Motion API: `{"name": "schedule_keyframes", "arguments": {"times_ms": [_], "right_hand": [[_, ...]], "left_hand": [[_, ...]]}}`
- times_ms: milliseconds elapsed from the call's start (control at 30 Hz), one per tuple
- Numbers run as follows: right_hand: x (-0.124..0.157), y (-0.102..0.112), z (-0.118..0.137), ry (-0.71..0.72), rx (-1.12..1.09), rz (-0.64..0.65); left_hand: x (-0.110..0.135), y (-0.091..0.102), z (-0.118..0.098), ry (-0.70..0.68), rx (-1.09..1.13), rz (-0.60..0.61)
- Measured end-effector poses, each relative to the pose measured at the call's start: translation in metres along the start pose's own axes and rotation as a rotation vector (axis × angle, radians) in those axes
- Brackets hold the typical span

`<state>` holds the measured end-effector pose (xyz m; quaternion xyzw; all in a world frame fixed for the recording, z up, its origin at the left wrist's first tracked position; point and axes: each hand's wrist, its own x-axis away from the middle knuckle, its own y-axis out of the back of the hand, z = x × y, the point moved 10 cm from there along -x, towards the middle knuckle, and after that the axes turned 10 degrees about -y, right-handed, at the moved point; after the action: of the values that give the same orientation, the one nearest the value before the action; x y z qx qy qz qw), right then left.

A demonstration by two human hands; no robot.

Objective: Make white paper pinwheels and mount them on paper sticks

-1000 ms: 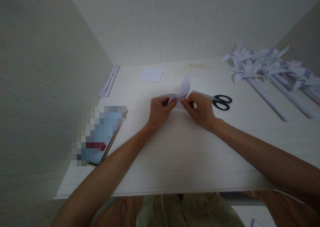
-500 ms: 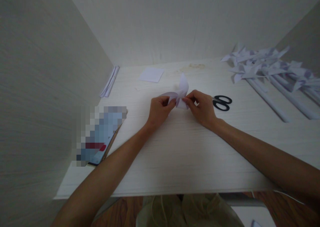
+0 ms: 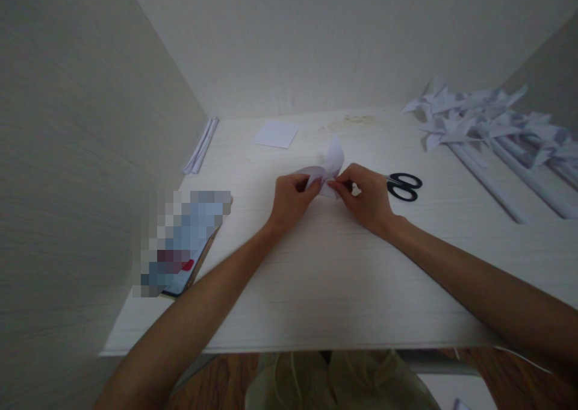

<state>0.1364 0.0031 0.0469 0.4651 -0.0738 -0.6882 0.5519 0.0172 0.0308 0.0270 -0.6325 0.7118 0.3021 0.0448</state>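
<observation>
A white paper pinwheel head [image 3: 335, 155] with curled blades is held just over the table, between both hands. My left hand [image 3: 292, 199] is closed on its left side, with the thumb near the centre. Fingertips of my right hand [image 3: 363, 193] pinch the paper close to its middle from the right; the exact fold under them is hidden. Black-handled scissors [image 3: 405, 187] lie right beside my right hand, their blades mostly covered by it.
Several finished paper pinwheels [image 3: 456, 127] on rolled paper sticks [image 3: 492, 187] are heaped at the right. A square paper sheet [image 3: 277, 134] lies at the back. Rolled paper sticks [image 3: 201, 145] rest by the left wall, with a phone [image 3: 194, 241] in front.
My right fingertips have moved slightly left, closer to my left thumb at the paper's middle. The whole view has shifted a little; both hands still hold the pinwheel head.
</observation>
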Motion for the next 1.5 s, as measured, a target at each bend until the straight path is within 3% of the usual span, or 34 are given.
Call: {"name": "schedule_keyframes", "arguments": {"times_ms": [367,633,867,1200,1500], "right_hand": [[0.002,-0.001,0.006,0.057,-0.002,0.014],[-0.002,-0.011,-0.005,-0.059,0.082,0.102],[-0.001,-0.001,-0.001,-0.009,-0.067,0.027],[-0.002,-0.016,-0.001,-0.019,-0.119,0.184],[-0.002,-0.011,-0.025,-0.244,-0.162,0.121]], "left_hand": [[0.0,0.0,-0.004,-0.051,-0.083,0.0],[0.001,0.001,-0.004,-0.036,-0.107,-0.001],[0.001,-0.001,-0.006,-0.101,-0.173,0.011],[0.003,0.006,-0.004,-0.112,-0.31,-0.043],[0.003,0.006,-0.005,-0.109,-0.297,-0.043]]}}
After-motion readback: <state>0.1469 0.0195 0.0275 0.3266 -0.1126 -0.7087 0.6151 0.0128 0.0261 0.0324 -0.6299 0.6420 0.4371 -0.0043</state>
